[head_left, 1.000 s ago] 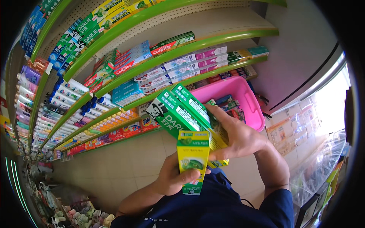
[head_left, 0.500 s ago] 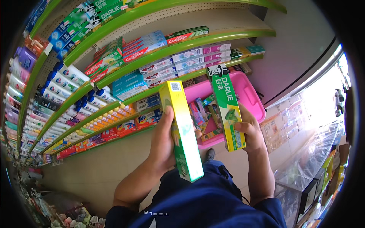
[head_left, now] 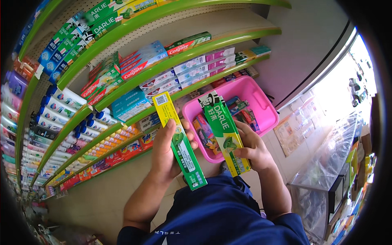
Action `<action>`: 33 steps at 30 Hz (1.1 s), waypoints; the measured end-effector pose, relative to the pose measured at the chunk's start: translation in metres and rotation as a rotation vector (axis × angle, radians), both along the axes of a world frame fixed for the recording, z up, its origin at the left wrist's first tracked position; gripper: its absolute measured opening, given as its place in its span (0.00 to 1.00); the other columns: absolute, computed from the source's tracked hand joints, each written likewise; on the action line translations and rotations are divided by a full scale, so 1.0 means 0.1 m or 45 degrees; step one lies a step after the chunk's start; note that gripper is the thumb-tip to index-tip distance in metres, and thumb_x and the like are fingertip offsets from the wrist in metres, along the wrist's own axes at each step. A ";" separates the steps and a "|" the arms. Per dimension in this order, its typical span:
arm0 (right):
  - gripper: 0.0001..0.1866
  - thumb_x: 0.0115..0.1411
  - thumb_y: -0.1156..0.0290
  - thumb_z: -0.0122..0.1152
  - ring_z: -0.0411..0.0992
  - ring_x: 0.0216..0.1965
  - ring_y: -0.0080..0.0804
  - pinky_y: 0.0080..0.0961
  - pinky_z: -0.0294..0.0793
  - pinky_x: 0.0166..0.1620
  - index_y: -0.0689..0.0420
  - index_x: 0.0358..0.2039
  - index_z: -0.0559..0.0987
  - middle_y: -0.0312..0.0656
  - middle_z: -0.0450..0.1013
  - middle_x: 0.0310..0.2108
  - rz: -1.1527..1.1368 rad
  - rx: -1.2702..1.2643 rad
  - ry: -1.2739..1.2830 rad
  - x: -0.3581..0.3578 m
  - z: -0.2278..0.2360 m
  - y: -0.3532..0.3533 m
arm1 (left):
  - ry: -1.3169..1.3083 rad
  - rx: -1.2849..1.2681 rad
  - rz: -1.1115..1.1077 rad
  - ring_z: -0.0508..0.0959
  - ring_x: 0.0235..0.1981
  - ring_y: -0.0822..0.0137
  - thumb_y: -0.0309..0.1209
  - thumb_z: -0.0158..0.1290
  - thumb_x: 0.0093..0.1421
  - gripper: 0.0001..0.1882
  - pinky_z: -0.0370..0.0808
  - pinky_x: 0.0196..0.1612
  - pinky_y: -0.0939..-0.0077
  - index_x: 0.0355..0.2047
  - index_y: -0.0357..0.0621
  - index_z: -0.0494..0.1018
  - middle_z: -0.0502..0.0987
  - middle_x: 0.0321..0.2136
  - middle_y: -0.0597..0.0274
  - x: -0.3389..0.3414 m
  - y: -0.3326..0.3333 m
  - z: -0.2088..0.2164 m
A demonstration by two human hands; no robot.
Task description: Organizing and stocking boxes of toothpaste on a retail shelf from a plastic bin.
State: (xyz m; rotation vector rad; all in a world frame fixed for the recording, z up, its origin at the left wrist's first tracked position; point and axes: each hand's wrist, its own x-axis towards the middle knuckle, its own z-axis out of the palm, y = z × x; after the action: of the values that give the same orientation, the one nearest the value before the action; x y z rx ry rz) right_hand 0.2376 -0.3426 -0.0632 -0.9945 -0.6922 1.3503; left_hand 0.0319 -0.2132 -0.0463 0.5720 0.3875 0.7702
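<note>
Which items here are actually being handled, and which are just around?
In hand:
- left hand holds a yellow and green toothpaste box
- right hand holds a green toothpaste box
- pink basket of small packs, just beyond both hands

Just around:
- green shelves stocked with toothpaste boxes
- tubes and bottles on the left shelves
- clear plastic sheeting at right

I see green-edged pegboard shelves [head_left: 122, 87] curving overhead, toothpaste cartons [head_left: 143, 61] laid flat in rows on them, white bottles [head_left: 61, 106] lower left, a pink basket [head_left: 261, 110] on the tiled floor [head_left: 85, 196]
</note>
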 end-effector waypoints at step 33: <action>0.48 0.45 0.70 0.67 0.69 0.56 0.35 0.30 0.66 0.60 0.67 0.67 0.57 0.52 0.69 0.54 0.369 -0.240 -0.465 0.82 -0.47 0.06 | 0.879 0.939 -1.547 0.76 0.48 0.67 0.31 0.68 0.50 0.42 0.72 0.54 0.71 0.61 0.36 0.57 0.74 0.48 0.54 0.15 -0.16 0.05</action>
State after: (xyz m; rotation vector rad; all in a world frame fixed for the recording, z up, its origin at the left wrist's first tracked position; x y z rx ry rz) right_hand 0.3192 -0.3363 -0.1102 -1.3514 -1.0274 1.5208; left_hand 0.0472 -0.2295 -0.0414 1.5723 0.2903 -0.5401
